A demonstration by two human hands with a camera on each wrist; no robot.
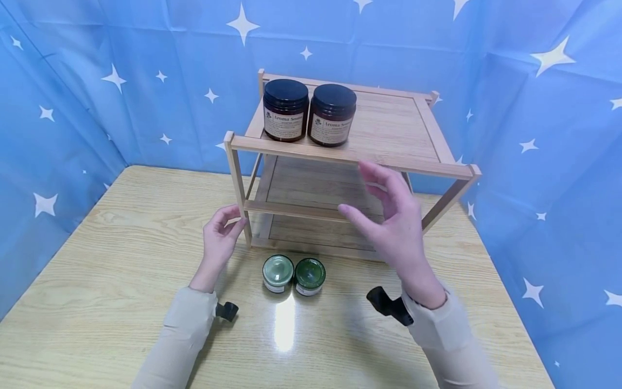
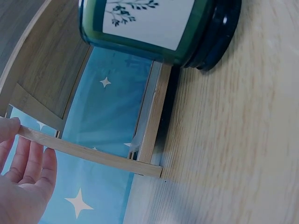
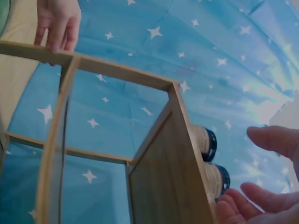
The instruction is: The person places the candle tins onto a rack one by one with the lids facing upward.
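Observation:
My left hand [image 1: 220,243] pinches the front left leg of a two-tier wooden shelf [image 1: 396,127], thumb on one side and fingers on the other. In front of the shelf's top right part, my right hand [image 1: 400,227] hangs in the air, thumb and fingers spread apart with nothing between them. Two dark amber jars with black lids stand side by side on the upper tier, the left jar [image 1: 285,113] and the right jar [image 1: 332,116], labels facing me. On the table before the shelf are a pale green jar [image 1: 278,271] and a darker green jar [image 1: 310,274], both lid-down.
The shelf's lower tier [image 1: 311,183] lies beneath the top board. A wooden table [image 1: 121,259] carries everything, and a blue curtain [image 1: 184,54] with white stars hangs behind and at both sides. Each wrist wears a black camera mount.

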